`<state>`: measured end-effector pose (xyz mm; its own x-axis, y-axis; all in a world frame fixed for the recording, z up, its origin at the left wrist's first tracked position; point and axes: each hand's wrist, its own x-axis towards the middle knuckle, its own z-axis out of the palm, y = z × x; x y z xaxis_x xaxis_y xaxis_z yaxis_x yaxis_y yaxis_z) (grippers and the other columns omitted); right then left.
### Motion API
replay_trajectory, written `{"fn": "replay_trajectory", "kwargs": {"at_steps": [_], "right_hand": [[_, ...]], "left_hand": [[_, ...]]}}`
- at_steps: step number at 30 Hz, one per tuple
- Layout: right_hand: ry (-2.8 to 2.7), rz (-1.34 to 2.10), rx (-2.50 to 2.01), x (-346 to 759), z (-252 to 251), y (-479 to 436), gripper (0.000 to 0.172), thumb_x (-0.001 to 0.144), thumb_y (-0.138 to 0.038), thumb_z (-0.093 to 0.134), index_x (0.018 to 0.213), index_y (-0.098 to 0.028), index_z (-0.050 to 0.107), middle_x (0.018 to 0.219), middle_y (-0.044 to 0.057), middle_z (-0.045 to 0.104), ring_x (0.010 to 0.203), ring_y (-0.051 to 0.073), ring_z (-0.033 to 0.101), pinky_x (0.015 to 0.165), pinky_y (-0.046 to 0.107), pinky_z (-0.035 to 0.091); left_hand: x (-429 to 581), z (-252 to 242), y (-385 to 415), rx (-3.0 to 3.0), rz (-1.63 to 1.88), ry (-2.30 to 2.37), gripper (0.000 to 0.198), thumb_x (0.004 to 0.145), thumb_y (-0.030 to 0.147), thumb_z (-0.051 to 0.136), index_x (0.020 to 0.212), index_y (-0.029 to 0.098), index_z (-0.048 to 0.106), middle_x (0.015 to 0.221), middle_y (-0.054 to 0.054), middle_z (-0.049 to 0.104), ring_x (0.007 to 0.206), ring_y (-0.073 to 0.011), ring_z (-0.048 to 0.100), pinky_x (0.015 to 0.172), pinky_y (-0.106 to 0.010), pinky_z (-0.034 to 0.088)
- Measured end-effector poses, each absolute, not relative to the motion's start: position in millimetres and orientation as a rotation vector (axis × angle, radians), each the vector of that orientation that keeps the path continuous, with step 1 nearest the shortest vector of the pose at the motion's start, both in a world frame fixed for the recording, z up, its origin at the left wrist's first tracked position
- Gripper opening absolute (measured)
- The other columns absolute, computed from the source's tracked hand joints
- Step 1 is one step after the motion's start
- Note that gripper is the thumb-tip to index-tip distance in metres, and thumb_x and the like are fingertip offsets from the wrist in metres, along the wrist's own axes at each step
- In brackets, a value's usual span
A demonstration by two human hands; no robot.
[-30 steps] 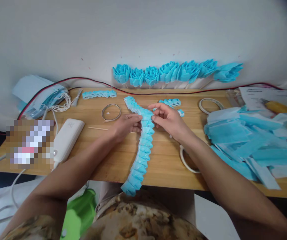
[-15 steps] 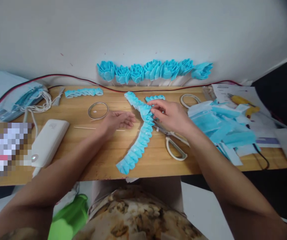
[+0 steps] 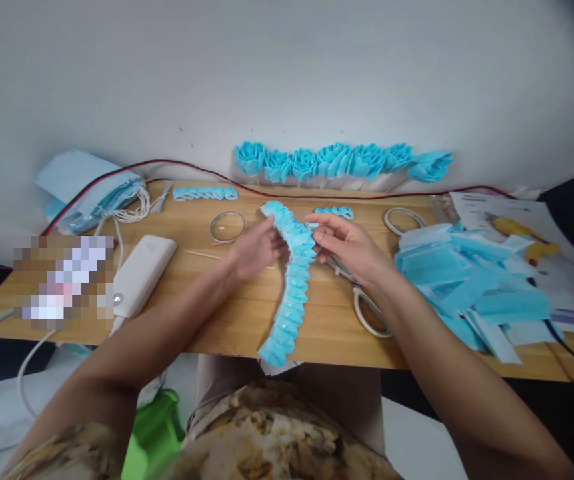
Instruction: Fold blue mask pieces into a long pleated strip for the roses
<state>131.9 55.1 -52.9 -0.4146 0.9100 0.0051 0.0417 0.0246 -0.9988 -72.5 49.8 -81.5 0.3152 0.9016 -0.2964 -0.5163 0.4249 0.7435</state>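
Note:
A long pleated strip of light blue mask fabric [image 3: 294, 283] curves from the middle of the table to its front edge. My right hand [image 3: 349, 247] pinches its right edge near the upper part between thumb and fingers. On the other side, my left hand [image 3: 257, 252] has its thumb at the strip's upper left edge, the fingertips partly hidden by it. Scissors [image 3: 371, 313] with white handles lie partly under my right hand. Beyond that hand is a short pleated blue strip [image 3: 334, 213], and another pleated strip [image 3: 205, 193] lies at the back left.
Several blue fabric roses [image 3: 304, 165] lean on the wall. Cut blue mask pieces [image 3: 471, 273] heap at right by a yellow glue gun [image 3: 539, 250]. Tape rolls [image 3: 227, 227], a thin stick [image 3: 203, 254], a white power bank [image 3: 147, 275] and bagged masks [image 3: 91, 187] lie around. A red-black cable [image 3: 287, 195] crosses behind.
The view has swung left, so the table appears farther right. My left hand has come up to the pleated strip. The strip's upper part has shifted slightly left over the table; my right hand stays on it.

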Motion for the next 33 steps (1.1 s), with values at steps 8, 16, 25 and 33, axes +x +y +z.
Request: {"fn": "replay_trajectory", "kwargs": {"at_steps": [8, 16, 25, 33], "right_hand": [[-1.545, 1.529, -1.18, 125, -72, 62, 0.05, 0.083, -0.032, 0.071, 0.131, -0.02, 0.063, 0.078, 0.001, 0.072, 0.066, 0.016, 0.068, 0.051, 0.024, 0.051], [-1.369, 1.541, -1.325, 129, -82, 66, 0.076, 0.091, -0.034, 0.065, 0.159, -0.02, 0.035, 0.085, 0.008, 0.076, 0.064, 0.022, 0.074, 0.046, 0.028, 0.052], [-1.75, 0.881, -1.295, 186, -35, 25, 0.044, 0.094, -0.031, 0.06, 0.137, -0.028, 0.063, 0.103, 0.006, 0.077, 0.077, 0.02, 0.071, 0.064, 0.033, 0.055], [-2.183, 0.412, -1.428, 209, -68, 1, 0.021, 0.095, -0.023, 0.06, 0.111, -0.022, 0.074, 0.098, 0.007, 0.075, 0.084, 0.022, 0.069, 0.072, 0.034, 0.048]], "left_hand": [[-84, -82, 57, 0.612, 1.199, 0.863, 0.022, 0.086, 0.011, 0.066, 0.105, 0.019, 0.059, 0.098, -0.004, 0.077, 0.085, -0.0146, 0.074, 0.094, -0.034, 0.056], [-87, -77, 59, 0.816, 1.181, 0.972, 0.037, 0.08, 0.026, 0.074, 0.112, 0.024, 0.056, 0.099, -0.001, 0.074, 0.091, -0.0153, 0.073, 0.087, -0.031, 0.056], [-97, -78, 88, 0.875, 1.066, 1.154, 0.024, 0.087, 0.032, 0.071, 0.093, 0.021, 0.051, 0.085, 0.001, 0.07, 0.076, -0.0137, 0.069, 0.083, -0.033, 0.056], [-106, -44, 114, 2.137, 0.526, 2.062, 0.04, 0.092, 0.045, 0.057, 0.062, 0.019, 0.06, 0.067, -0.012, 0.066, 0.087, -0.0314, 0.067, 0.073, -0.033, 0.041]]}}
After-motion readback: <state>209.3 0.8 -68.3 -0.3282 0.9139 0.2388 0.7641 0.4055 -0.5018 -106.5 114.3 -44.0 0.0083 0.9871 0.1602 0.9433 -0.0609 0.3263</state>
